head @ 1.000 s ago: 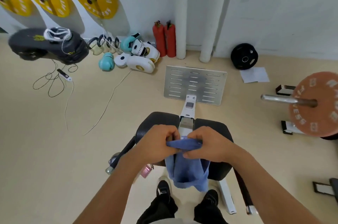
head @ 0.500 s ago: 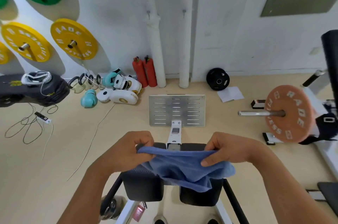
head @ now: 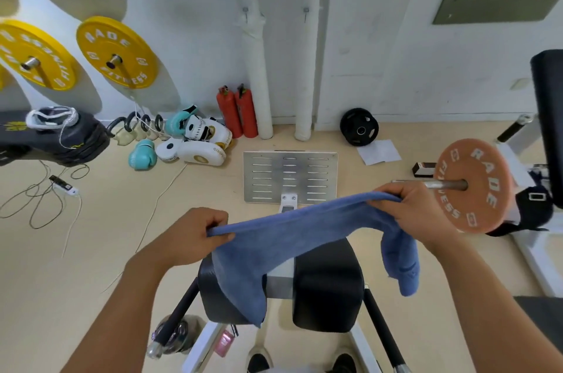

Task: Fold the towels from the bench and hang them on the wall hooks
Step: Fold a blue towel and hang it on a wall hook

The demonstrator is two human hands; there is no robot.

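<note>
A blue towel (head: 292, 232) is stretched between my two hands above the black padded bench (head: 327, 284). My left hand (head: 195, 235) pinches its left corner. My right hand (head: 417, 211) grips the right end, which is bunched and hangs down beside my wrist. The towel's lower edge drapes over the bench's left pad. Two small metal hooks (head: 245, 12) (head: 306, 12) stick out of the white wall high up, beside two white pipes.
An orange weight plate (head: 475, 187) on a bar juts in just right of my right hand. A slotted metal footplate (head: 289, 176) lies ahead. Fire extinguishers (head: 237, 112), boxing gloves (head: 195, 141) and cables sit left; yellow plates (head: 117, 53) hang on the wall.
My hands have moved apart and lifted, spreading the bunched towel out wide. My head has tilted up, bringing the wall and its hooks into view.
</note>
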